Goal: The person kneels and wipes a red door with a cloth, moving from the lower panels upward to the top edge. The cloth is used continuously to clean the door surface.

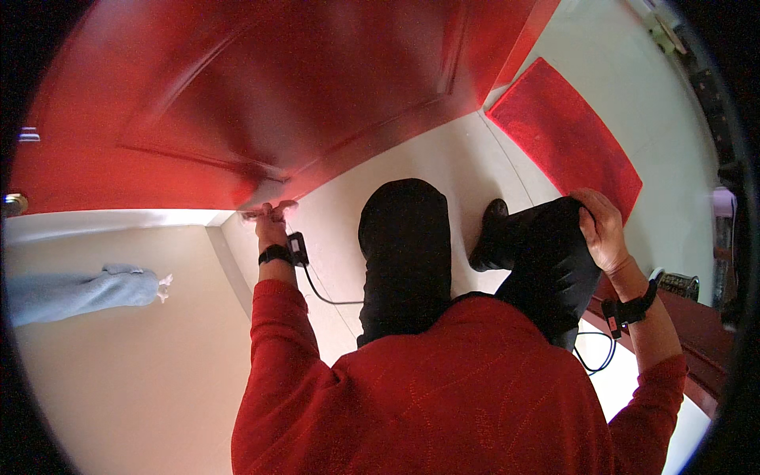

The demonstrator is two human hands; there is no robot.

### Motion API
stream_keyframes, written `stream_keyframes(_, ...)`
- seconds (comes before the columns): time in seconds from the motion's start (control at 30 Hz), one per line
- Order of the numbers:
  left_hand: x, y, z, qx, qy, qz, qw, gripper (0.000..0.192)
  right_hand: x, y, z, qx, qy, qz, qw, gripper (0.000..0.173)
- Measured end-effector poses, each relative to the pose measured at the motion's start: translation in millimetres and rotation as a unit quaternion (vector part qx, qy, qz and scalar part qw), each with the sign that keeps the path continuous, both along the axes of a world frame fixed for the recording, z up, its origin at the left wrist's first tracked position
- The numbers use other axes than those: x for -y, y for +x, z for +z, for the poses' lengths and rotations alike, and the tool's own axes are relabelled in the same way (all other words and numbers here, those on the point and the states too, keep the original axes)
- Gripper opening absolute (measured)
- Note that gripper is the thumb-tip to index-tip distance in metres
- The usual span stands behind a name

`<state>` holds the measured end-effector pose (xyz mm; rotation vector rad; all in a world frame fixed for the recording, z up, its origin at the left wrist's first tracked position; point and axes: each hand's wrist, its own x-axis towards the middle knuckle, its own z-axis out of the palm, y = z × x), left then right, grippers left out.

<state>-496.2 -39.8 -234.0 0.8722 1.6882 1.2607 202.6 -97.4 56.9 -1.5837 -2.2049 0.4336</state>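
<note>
My left hand (271,221) reaches down to the bottom edge of a glossy red panelled door (332,77). In its fingers is a small pinkish cloth (286,209), blurred, close to the door's lower corner. The fingers are partly hidden, so the exact grip is hard to make out. My right hand (602,228) rests on my right knee, over black trousers (546,237), with its fingers curved around the knee and no object in it. Each wrist wears a black strap with a small cabled device.
A red mat (570,142) lies on the pale tiled floor (415,148) beyond my right knee. Dark red wooden furniture (689,338) stands at the right, near a dark patterned container (677,285). Grey-blue cloth (77,291) extends along the left wall. A round metal knob (15,205) is on the door.
</note>
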Motion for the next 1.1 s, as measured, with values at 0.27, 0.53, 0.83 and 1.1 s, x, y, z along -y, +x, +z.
stream_keyframes(0.27,-62.3,52.7,47.0,-0.311,-0.045,-0.108,0.943,0.011,2.0,-3.0,0.0,-0.004,0.012,-0.006,1.0,0.028)
stream_keyframes(0.53,-98.8,137.4,95.7,-0.305,-0.127,-0.185,0.926,0.045,3.9,-5.8,2.1,-0.004,0.02,-0.001,1.0,0.027)
stream_keyframes(0.83,-116.8,203.7,99.2,-0.309,-0.036,-0.228,0.922,0.044,4.5,-2.9,0.9,-0.009,0.013,-0.005,1.0,0.029)
stream_keyframes(1.1,-147.9,241.2,81.4,-0.362,0.018,-0.278,0.89,0.037,4.1,-0.1,3.3,-0.009,0.012,-0.012,1.0,0.029)
